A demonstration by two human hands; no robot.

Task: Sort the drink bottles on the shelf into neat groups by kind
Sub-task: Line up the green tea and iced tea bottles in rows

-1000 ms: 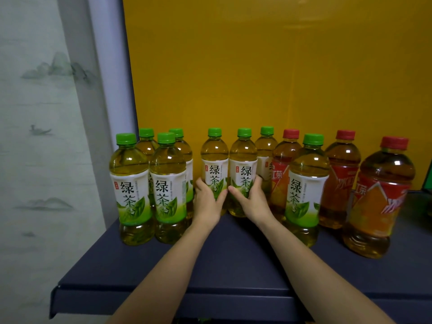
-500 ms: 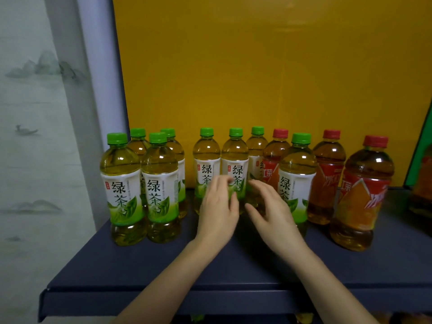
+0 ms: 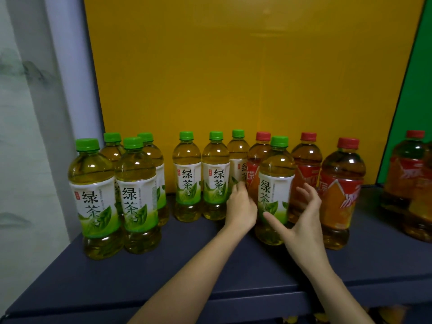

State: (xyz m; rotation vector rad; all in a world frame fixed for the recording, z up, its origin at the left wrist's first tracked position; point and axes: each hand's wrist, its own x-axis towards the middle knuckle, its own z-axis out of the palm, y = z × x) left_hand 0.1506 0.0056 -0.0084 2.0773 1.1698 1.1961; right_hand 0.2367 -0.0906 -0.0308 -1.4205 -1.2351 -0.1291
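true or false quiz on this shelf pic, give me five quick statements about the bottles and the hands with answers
1. Four green-capped bottles cluster at the left end of the shelf. True.
2. Every bottle has a green cap. False: several red-capped bottles stand on the right.
3. The right hand is spread open at the lone green-capped bottle that stands in front of red-capped ones. True.
4. One bottle lies on its side. False: all stand upright.
5. The back wall is blue. False: the back wall is yellow.
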